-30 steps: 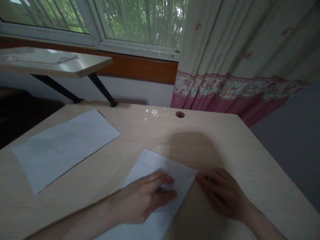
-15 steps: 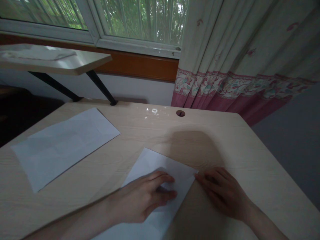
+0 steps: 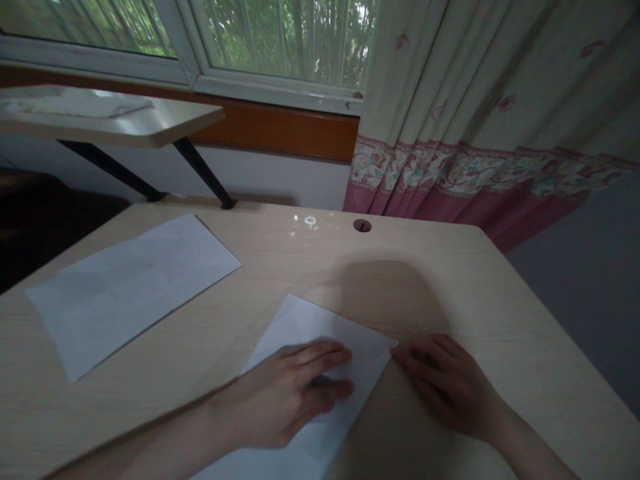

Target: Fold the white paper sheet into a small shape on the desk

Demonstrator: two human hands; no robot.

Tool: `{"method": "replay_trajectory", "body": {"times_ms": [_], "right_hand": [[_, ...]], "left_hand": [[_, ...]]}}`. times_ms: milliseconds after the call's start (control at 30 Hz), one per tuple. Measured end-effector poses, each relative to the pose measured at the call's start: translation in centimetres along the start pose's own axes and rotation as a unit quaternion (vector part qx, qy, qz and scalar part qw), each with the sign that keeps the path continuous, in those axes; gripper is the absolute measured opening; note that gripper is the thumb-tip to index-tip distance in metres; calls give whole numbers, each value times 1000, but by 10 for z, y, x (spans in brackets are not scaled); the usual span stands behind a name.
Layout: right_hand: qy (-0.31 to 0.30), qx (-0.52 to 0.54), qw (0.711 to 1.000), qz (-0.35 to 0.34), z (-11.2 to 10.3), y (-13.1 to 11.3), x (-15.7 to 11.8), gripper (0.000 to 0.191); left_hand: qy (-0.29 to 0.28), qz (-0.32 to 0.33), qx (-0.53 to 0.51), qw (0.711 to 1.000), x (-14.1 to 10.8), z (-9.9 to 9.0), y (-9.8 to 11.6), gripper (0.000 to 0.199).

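A flat piece of white paper [image 3: 320, 323] lies at an angle on the desk in front of me; I cannot tell whether it is a folded sheet or an envelope. My left hand [image 3: 295, 393] rests on top of it, fingers apart and pressing lightly. At the paper's right corner, the thumb and fingertips of my right hand [image 3: 447, 383] are closed together on the edge, the other fingers curled. The near end of the paper runs out of view at the bottom, partly under my left wrist.
Another long white paper piece [image 3: 135, 287] lies to the left on the wooden desk [image 3: 280, 247]. A raised shelf [image 3: 190, 123] on black supports stands at the back left. A cable hole [image 3: 363, 226] is near the back edge, below the curtain [image 3: 425, 167] and window.
My left fingers have shifted slightly on the paper, the upper ones straightening a little. The right hand and both papers are almost unchanged.
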State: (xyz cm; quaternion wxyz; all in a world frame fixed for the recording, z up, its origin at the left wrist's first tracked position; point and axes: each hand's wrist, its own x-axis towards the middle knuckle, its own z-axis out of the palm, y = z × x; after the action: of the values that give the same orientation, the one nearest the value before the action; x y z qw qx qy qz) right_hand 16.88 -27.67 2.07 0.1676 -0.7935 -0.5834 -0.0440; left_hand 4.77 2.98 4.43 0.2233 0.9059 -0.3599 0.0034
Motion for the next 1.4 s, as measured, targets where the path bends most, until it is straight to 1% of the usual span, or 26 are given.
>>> {"method": "replay_trajectory", "body": {"times_ms": [167, 367, 467, 567, 733, 867, 967, 1200, 1400], "right_hand": [[6, -2, 1000, 4, 0, -1, 0, 43], [5, -7, 1000, 4, 0, 0, -1, 44], [7, -9, 1000, 1, 0, 0, -1, 44], [2, -12, 1000, -2, 0, 0, -1, 45], [-3, -25, 1000, -7, -1, -2, 0, 46], [-24, -27, 999, -10, -3, -4, 2, 47], [-29, -24, 999, -6, -3, -4, 3, 48], [-12, -29, 999, 7, -3, 0, 3, 46], [32, -45, 998, 23, 3, 6, 3, 42]], "left_hand": [[-11, -11, -14, 1000, -1, -1, 1, 36], [29, -6, -49, 998, -2, 2, -1, 36], [26, -7, -52, 998, -1, 3, -1, 36], [20, -8, -51, 998, 0, 3, -1, 35], [31, 0, -43, 999, -1, 2, -1, 34], [28, -4, -40, 999, -1, 2, 0, 34], [27, -2, -40, 999, -1, 2, 0, 34], [25, -2, -39, 999, -1, 3, -1, 34], [11, -4, -35, 999, 0, 3, -1, 34]]}}
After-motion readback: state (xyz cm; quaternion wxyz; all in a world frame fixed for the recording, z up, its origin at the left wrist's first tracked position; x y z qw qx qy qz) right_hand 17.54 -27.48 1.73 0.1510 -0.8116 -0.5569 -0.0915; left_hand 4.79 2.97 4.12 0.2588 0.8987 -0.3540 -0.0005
